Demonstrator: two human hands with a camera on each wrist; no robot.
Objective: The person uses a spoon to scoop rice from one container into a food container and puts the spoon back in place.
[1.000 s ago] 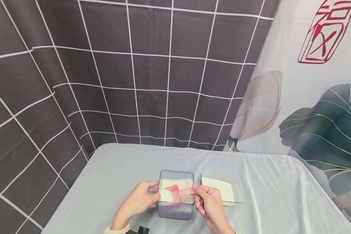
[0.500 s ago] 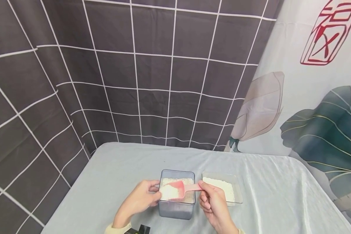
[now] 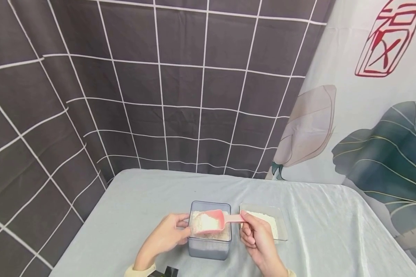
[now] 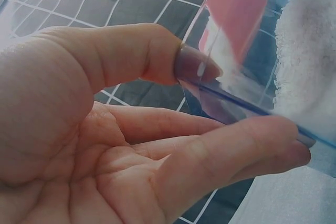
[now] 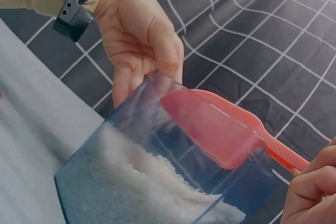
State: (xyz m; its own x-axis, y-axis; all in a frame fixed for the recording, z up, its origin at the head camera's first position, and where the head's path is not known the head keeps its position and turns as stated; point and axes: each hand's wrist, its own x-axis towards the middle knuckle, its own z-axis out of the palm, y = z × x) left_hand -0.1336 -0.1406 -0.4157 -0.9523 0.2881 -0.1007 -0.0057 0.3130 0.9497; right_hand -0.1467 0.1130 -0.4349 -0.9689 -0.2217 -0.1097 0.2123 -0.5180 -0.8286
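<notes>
My left hand (image 3: pixel 168 234) holds the left side of a clear blue-grey plastic bin (image 3: pixel 209 250), thumb and fingers at its wall in the left wrist view. White rice (image 4: pixel 310 51) lies inside the bin. My right hand (image 3: pixel 261 238) pinches the handle of a pink scoop (image 3: pixel 220 220) between thumb and curled fingers. Heaped with white grains, the scoop's bowl is at the bin's mouth, above the rice. Through the clear wall in the right wrist view, the bowl (image 5: pixel 210 124) shows near the rim, well over the rice surface.
A shallow clear tray (image 3: pixel 282 227) with white grains stands right of the bin, partly behind my right hand. Both sit on a table with a pale cloth (image 3: pixel 152 192). A dark gridded curtain (image 3: pixel 180 88) hangs behind, and a printed white one (image 3: pixel 346 42) at right.
The loaded scoop has risen from the rice and shifted right and slightly back, its bowl turning more level. My right hand moved right with it. My left hand stays on the bin.
</notes>
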